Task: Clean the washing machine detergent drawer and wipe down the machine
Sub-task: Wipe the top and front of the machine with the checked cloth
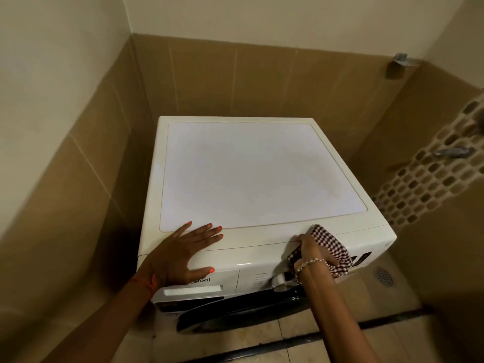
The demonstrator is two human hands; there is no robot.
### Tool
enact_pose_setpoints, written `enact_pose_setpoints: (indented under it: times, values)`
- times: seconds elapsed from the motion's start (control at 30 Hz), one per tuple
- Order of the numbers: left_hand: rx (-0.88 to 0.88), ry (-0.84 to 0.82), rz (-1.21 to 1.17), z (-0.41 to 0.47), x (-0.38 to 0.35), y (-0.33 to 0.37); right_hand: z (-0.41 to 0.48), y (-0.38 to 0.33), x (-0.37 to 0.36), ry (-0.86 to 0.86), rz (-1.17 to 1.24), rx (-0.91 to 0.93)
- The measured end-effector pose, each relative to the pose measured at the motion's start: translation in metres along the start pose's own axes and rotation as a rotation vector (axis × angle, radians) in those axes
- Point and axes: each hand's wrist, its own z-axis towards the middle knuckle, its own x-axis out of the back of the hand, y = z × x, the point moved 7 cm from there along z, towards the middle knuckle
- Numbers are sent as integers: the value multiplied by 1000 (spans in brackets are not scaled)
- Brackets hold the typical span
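Now right hand [313, 254] grips checked cloth [330, 247] on washing machine [251, 176] front edge

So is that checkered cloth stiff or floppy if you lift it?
Probably floppy: the checkered cloth bunches and droops around the right hand. Likely light too, since one hand holds it against the washing machine.
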Motion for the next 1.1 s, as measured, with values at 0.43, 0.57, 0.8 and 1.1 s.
enact_pose_setpoints:
  times: [0.43, 0.57, 0.8, 1.1]
  values:
    - [44, -60, 0, 0, -3, -2, -121, -51, -34, -821, 79, -207]
    - [170, -204, -104, -2, -2, -4, -156, -72, -51, -966, 127, -234]
    - [652, -232, -885, 25, 91, 48, -225, -122, -66, -1162, -92, -124]
    - [441, 338, -1554, 97, 245, 98, -247, -177, -72, -1033, -244, 174]
